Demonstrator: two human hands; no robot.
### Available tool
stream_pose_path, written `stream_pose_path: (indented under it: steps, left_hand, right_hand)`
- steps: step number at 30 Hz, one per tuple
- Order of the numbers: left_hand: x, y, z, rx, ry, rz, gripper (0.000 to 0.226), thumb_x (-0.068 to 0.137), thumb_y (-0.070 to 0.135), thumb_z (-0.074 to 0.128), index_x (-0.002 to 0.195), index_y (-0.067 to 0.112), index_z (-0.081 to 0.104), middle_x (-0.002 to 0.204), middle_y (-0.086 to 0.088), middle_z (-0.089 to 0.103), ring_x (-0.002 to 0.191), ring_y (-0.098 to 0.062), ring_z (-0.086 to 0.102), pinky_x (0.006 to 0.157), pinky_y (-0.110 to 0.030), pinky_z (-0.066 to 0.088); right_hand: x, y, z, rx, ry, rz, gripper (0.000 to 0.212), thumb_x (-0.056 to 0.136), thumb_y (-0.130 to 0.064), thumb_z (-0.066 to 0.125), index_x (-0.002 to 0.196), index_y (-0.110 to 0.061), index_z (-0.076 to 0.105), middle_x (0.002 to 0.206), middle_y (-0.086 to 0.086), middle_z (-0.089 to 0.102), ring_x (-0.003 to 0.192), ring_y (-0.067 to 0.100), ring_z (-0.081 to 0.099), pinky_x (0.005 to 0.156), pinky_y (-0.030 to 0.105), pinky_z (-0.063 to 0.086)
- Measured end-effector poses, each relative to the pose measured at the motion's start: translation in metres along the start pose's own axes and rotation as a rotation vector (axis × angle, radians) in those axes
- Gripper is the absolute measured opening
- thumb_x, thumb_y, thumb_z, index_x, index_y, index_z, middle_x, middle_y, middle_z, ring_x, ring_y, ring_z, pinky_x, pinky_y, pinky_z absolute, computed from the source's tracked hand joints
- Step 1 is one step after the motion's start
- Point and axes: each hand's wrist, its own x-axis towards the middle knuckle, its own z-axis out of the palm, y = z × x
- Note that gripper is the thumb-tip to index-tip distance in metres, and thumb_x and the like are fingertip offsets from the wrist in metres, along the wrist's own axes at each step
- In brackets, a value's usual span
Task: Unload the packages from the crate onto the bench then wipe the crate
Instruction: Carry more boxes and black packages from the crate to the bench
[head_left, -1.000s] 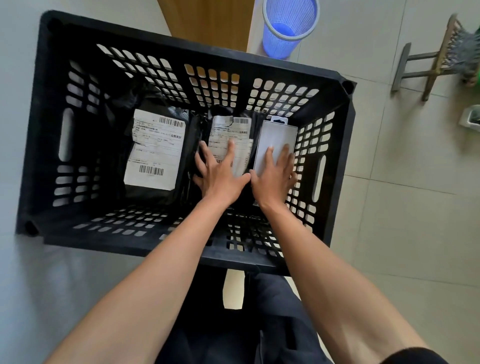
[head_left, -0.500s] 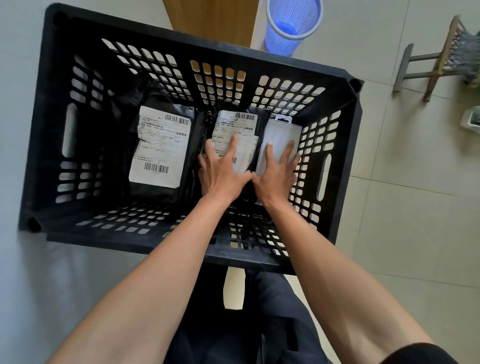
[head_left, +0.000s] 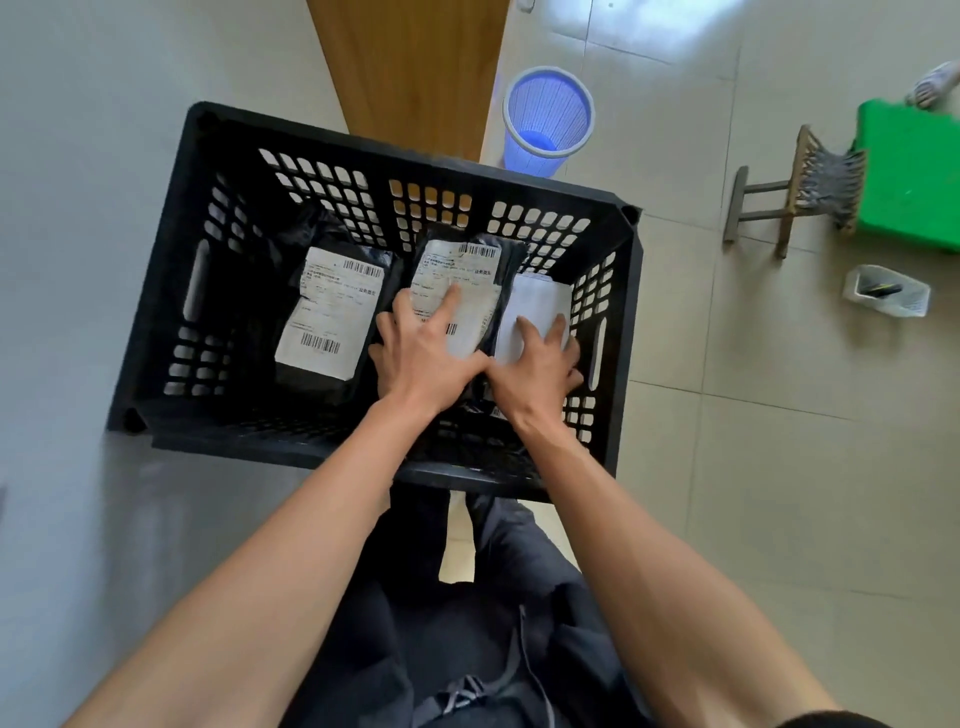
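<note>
floor (head_left: 779, 493): pale tiles | wooden panel (head_left: 410, 73) | blue wastebasket (head_left: 545, 122) | green stool (head_left: 914, 176) | small wooden stool (head_left: 795, 192)

black plastic crate (head_left: 156, 332), glossy poly packages (head_left: 332, 312)

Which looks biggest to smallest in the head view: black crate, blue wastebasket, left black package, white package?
1. Black crate.
2. Left black package.
3. Blue wastebasket and white package: unsure. The basket is farther off, and the right hand covers part of the white package.
</note>
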Motion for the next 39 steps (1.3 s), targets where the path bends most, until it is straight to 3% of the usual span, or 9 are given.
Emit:
stream_pose_path:
  steps: [12,18,30,39]
  left_hand:
    - [-0.046,-0.012,-0.037,-0.025,0.216,-0.005,0.092,0.072,0.061,0.072,0.153,0.044,0.033,0.15,-0.013,0.027,0.129,-0.038,0.032,0.097,-0.06,0.039]
    - [-0.077,-0.007,-0.05,-0.06,0.382,-0.076,0.091,0.071,0.06,0.073,0.152,0.044,0.035,0.148,-0.012,0.029,0.124,-0.039,0.036,0.097,-0.06,0.04]
    - [-0.194,0.015,-0.065,-0.028,0.68,-0.281,0.091,0.072,0.062,0.074,0.153,0.043,0.038,0.153,-0.012,0.03,0.129,-0.04,0.037,0.097,-0.06,0.043]
    - [-0.326,-0.033,-0.062,-0.033,0.828,-0.53,0.094,0.067,0.075,0.054,0.153,0.041,0.039,0.152,-0.013,0.031,0.124,-0.042,0.038,0.096,-0.06,0.044]
  right_hand:
    - [-0.05,-0.011,-0.033,0.02,0.091,-0.162,0.066,0.078,-0.049,0.072,0.138,-0.036,0.049,0.168,0.009,0.013,0.15,0.04,0.012,0.111,0.066,0.028]
    - [-0.061,-0.013,-0.064,0.033,0.091,-0.349,0.066,0.079,-0.047,0.07,0.14,-0.035,0.05,0.166,0.005,0.019,0.15,0.037,0.012,0.112,0.062,0.028]
    - [-0.102,-0.003,-0.14,0.114,0.047,-0.752,0.068,0.081,-0.045,0.073,0.144,-0.035,0.051,0.167,0.001,0.023,0.152,0.03,0.01,0.117,0.057,0.022]
    - [-0.203,-0.032,-0.113,0.052,-0.069,-1.054,0.066,0.077,-0.047,0.069,0.14,-0.037,0.053,0.166,-0.004,0.024,0.151,0.031,0.011,0.115,0.056,0.021]
